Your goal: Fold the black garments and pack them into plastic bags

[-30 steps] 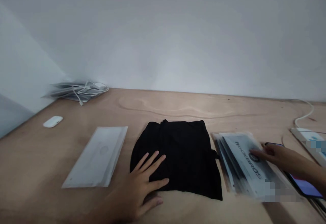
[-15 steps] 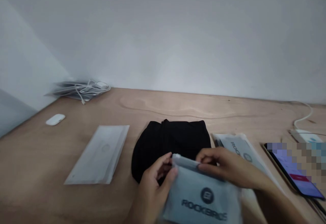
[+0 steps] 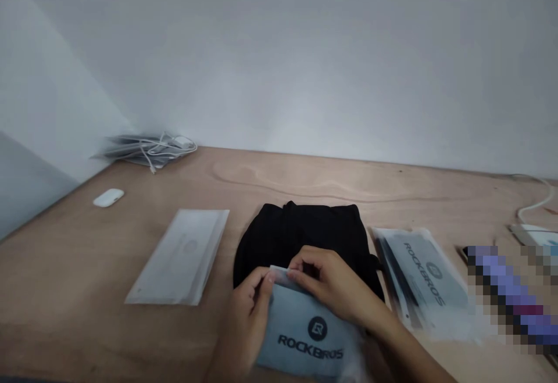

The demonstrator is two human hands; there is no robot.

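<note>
A translucent pouch (image 3: 300, 328) with a ROCKBROS print is held low in front, its top edge upward. My left hand (image 3: 250, 307) pinches its upper left corner between thumb and fingers. Beside it, my right hand (image 3: 325, 278) grips the same top edge, thumb and forefinger close to the left hand. Behind both hands lies a folded black cloth item (image 3: 305, 229), partly covered by them. To the right rests another ROCKBROS pouch (image 3: 425, 272) with something dark inside. On the left a whitish translucent pouch (image 3: 178, 258) lies flat.
A white earbud case (image 3: 108, 197) sits at the left, and bags with white cables (image 3: 152, 149) lie in the back left corner. At the right are a partly blurred phone (image 3: 510, 296) and a white cable (image 3: 534, 204).
My right hand has slid left along the pouch's top edge, closer to my left hand. Both hands and the pouch have moved left, uncovering more of the right pouch. The view has shifted slightly.
</note>
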